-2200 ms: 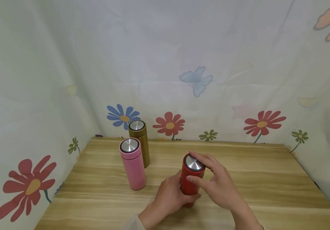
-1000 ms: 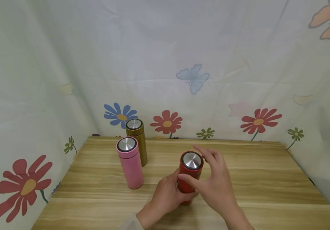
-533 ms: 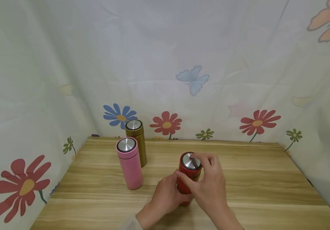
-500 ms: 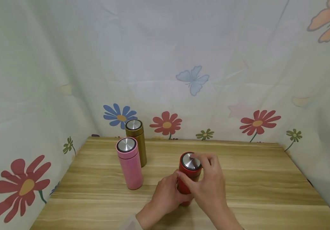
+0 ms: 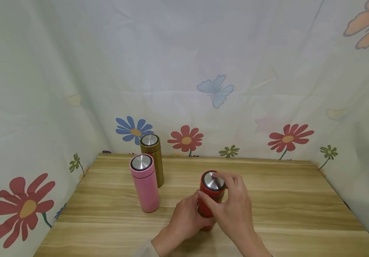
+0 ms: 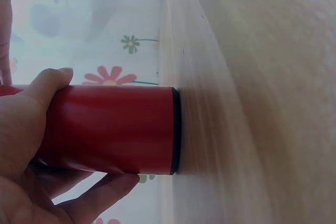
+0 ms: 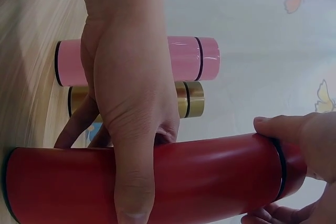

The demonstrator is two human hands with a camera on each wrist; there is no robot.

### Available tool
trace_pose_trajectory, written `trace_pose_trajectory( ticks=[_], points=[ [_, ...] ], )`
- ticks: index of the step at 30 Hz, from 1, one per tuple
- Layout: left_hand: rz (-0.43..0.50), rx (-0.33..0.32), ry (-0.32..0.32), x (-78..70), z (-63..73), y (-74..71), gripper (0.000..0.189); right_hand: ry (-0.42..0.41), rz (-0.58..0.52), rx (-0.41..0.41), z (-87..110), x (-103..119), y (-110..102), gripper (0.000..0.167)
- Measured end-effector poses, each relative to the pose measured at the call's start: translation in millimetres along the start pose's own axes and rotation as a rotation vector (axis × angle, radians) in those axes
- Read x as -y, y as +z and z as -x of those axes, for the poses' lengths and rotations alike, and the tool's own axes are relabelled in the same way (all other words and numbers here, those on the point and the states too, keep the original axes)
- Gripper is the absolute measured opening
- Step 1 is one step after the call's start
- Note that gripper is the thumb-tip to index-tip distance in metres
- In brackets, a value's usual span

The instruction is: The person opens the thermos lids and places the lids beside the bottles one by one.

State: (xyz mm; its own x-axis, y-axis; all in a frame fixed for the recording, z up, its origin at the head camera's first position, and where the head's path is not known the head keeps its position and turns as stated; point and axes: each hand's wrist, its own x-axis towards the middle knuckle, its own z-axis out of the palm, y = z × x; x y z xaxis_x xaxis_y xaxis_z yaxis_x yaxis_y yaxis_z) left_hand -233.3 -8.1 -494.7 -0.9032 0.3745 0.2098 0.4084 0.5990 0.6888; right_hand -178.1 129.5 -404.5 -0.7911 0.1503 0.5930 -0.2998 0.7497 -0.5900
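Observation:
A red thermos bottle (image 5: 205, 210) with a silver-topped lid (image 5: 213, 181) stands on the wooden table, to the right of two other bottles. My left hand (image 5: 186, 217) grips its body, thumb and fingers on opposite sides. In the left wrist view, the black base (image 6: 177, 129) is down at the tabletop. My right hand (image 5: 232, 207) holds the lid, its thumb low on the near side and a fingertip over the metal top. A dark seam (image 7: 282, 169) runs between lid and body in the right wrist view. Some right fingers are hidden behind the bottle.
A pink thermos bottle (image 5: 146, 189) stands upright left of my hands. Behind it, partly covered, is a gold one (image 5: 157, 164). The wooden table (image 5: 284, 200) meets a flower-printed curtain (image 5: 252, 114) at the back and both sides.
My right fingers come off the lid and spread about a second ago, then close on it again, the hand turned differently. My left hand keeps its grip on the bottle. The view shifts slightly.

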Motion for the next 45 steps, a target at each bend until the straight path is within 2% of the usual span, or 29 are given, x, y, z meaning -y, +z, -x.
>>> trace_pose_trajectory(
  ticks=[10, 20, 32, 45],
  points=[
    [0.041, 0.012, 0.017, 1.4, 1.6, 0.2, 0.065, 0.041, -0.099, 0.091, -3.1, -4, -7, 0.059],
    [0.057, 0.046, -0.014, 0.7, 1.4, -1.0, 0.068, 0.137, -0.255, 0.236, -9.2, -9, -16, 0.059],
    [0.049, 0.031, -0.005, -1.1, 0.8, -2.5, 0.069, 0.088, -0.411, 0.312, -15.3, -18, -22, 0.056],
    [0.055, 0.036, -0.014, -2.2, 1.5, -2.5, 0.07, 0.078, -0.422, 0.356, -18.0, -21, -25, 0.057]
  ],
)
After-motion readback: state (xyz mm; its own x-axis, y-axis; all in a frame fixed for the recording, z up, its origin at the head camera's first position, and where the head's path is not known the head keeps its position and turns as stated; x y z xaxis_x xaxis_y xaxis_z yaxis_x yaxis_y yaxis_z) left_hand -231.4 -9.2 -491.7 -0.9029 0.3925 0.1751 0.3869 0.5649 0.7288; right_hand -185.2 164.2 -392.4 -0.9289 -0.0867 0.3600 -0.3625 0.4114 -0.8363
